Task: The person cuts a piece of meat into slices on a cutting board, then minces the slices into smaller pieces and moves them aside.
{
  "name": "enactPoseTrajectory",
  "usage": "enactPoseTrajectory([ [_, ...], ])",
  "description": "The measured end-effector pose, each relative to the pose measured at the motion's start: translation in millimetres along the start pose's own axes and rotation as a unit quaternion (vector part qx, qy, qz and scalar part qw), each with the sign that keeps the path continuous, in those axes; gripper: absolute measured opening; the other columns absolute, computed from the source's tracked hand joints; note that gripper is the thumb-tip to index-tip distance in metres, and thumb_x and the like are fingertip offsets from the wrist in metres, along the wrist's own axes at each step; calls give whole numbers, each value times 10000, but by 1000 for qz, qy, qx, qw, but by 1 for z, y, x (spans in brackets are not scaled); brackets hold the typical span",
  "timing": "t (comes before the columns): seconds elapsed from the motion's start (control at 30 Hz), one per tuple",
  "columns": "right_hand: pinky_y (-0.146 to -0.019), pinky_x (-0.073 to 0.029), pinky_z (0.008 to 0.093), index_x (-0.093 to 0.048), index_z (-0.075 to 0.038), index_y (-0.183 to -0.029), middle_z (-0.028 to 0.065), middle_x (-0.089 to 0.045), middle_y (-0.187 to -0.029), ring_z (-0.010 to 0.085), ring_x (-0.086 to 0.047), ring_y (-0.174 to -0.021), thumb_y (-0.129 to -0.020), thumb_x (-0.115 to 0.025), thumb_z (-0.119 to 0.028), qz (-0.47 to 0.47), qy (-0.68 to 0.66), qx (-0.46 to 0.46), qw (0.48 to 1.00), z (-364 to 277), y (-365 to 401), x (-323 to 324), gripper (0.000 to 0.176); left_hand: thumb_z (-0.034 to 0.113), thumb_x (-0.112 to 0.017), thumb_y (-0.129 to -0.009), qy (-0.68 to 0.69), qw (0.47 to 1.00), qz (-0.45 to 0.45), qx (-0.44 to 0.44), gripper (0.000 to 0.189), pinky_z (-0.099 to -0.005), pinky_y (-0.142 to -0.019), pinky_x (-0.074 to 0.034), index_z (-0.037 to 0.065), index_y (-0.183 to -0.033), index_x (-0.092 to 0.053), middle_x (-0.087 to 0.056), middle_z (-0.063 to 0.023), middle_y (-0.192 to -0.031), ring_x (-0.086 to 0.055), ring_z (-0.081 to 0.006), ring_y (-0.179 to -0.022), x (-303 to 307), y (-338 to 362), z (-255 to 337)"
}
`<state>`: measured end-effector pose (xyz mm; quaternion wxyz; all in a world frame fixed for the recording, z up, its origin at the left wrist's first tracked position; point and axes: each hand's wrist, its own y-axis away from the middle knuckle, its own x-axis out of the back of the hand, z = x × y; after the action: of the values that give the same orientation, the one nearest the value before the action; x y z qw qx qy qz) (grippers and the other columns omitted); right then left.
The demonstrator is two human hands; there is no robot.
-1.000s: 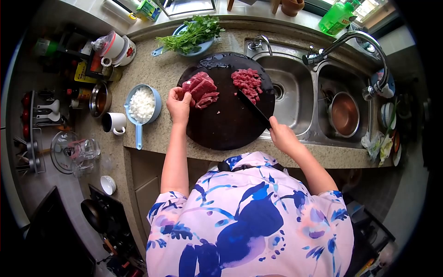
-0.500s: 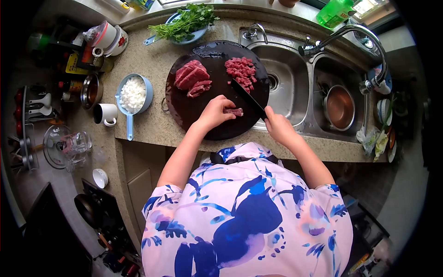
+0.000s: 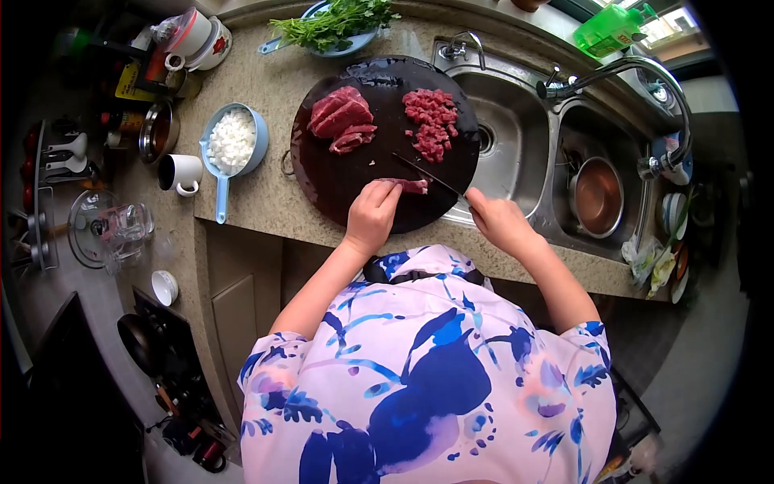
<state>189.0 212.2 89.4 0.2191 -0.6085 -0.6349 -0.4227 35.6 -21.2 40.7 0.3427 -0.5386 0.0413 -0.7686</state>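
Observation:
My left hand [image 3: 373,214] is closed on a thin strip of red meat [image 3: 414,185] near the front of the round dark cutting board [image 3: 330,189]. In my right hand [image 3: 501,224] is the handle of a knife [image 3: 429,173], its blade slanting to the upper left beside the strip. Behind the knife lies a pile of diced meat [image 3: 431,121]. Larger meat slices [image 3: 340,117] rest at the board's back left. My right hand hides most of the knife handle.
Left of the board stands a blue pan of white cubes [image 3: 232,143], beside a mug [image 3: 181,173]. Behind are green herbs [image 3: 334,26] in a blue colander. A double sink [image 3: 504,133] with a metal bowl [image 3: 597,198] and a curved tap [image 3: 673,97] lies to the right.
The view has shifted slightly. My left hand has turned more upright on the strip. The knife blade has moved down from the diced pile to beside the strip, now seen narrow.

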Motion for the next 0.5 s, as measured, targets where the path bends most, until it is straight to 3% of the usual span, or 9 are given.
enactPoseTrajectory([
  [0.07,-620,-460,556,-436,-64,-1045,214,-626,-747,458,-612,-739,-927,-541,-91,-4,4,29,1000,-1,-5,5,160,47,-607,-767,-27,999,1,-23,330,-375,-854,-541,-27,-1078,-689,-651,-131,-1089,-619,-302,-1054,-17,8,7],
  [0.27,-588,-501,494,-465,-76,-1043,154,-647,-740,384,-662,-701,-871,-529,-57,-89,128,92,984,-6,-21,17,185,32,-631,-740,-22,999,28,-2,293,-374,-734,-547,-9,-1022,-701,-646,-111,-1001,-623,-295,-886,-30,11,11],
  [0.4,-577,-513,467,-475,-79,-1065,149,-643,-742,363,-669,-697,-872,-534,-61,-123,166,109,972,-4,-30,24,202,28,-644,-740,-25,999,22,12,290,-375,-736,-546,1,-1022,-704,-643,-103,-1000,-624,-295,-888,-31,13,15],
  [0.47,-574,-516,458,-478,-80,-1070,145,-643,-743,357,-670,-695,-873,-536,-65,-130,173,116,969,-2,-33,26,206,-32,-665,-750,-15,997,38,60,287,-412,-858,-533,-19,-1035,-695,-650,-133,-1028,-627,-348,-955,-34,16,19],
  [0.5,-574,-519,452,-480,-79,-1075,142,-645,-751,352,-671,-692,-876,-539,-71,-129,177,126,968,-1,-33,26,207,-32,-665,-750,-14,997,37,62,287,-412,-858,-533,-19,-1035,-695,-650,-133,-1028,-627,-348,-955,-35,16,19],
])
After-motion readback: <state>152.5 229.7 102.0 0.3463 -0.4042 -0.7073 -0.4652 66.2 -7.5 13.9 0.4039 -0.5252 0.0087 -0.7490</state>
